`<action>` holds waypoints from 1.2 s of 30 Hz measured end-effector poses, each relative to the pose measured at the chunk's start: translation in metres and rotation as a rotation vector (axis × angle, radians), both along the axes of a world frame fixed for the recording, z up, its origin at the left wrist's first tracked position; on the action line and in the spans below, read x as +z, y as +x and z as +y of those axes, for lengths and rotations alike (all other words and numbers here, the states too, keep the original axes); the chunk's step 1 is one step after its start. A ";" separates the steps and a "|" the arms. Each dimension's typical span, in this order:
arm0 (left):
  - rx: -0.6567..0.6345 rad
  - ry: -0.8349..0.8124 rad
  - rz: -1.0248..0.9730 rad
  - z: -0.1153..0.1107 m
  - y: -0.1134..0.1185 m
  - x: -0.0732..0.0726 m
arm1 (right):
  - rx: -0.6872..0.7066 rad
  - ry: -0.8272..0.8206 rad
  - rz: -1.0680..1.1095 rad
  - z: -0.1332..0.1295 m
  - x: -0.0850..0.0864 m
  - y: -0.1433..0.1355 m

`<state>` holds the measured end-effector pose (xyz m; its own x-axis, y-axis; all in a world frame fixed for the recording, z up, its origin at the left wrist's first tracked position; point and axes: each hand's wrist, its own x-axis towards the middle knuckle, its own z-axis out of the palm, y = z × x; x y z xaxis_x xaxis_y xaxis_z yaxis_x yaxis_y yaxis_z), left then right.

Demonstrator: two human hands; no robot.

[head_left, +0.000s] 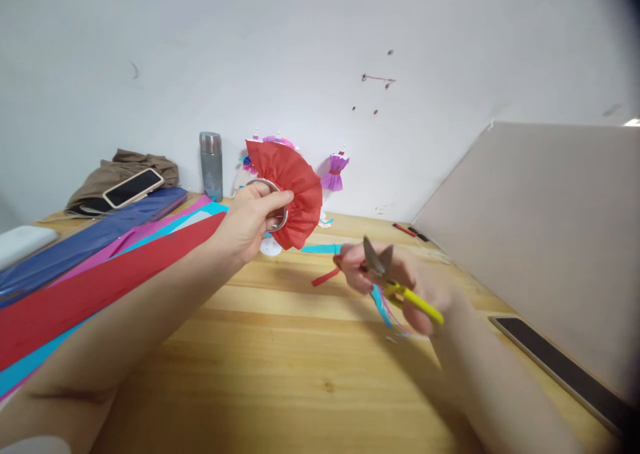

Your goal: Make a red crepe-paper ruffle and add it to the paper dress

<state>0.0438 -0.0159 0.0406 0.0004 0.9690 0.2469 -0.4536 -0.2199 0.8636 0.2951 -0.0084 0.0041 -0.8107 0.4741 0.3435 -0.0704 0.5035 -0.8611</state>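
My left hand [245, 217] is closed on a piece of gathered red paper [303, 197], fanned out in ruffles above the table. A narrow ring [284, 219] sits around its fingers, against the inner edge of the paper; I cannot tell what it is. Lower and to the right, my right hand [413, 274] grips yellow-handled scissors [420, 306], with the blades apart and pointing up. That hand is blurred by motion. A thin red strip [326, 278] shows at its fingertips, and turquoise scraps [381, 306] lie under it on the table.
Long red [115, 267], blue and pink paper sheets lie at the left. Behind them are a phone [133, 188] on brown cloth [123, 165] and a grey flask [211, 167]. A small purple paper dress [335, 174] stands near the wall. A dark flat device [555, 367] lies right, beside a white panel [540, 227].
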 end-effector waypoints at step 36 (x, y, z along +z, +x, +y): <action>-0.131 -0.296 -0.151 -0.005 0.034 -0.033 | -0.647 0.269 -0.103 0.013 -0.011 -0.014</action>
<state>0.0781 -0.0211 0.0074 0.1147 0.9927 -0.0379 -0.5886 0.0987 0.8024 0.2812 0.0042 -0.0068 -0.4297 0.7813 0.4527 0.3899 0.6127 -0.6874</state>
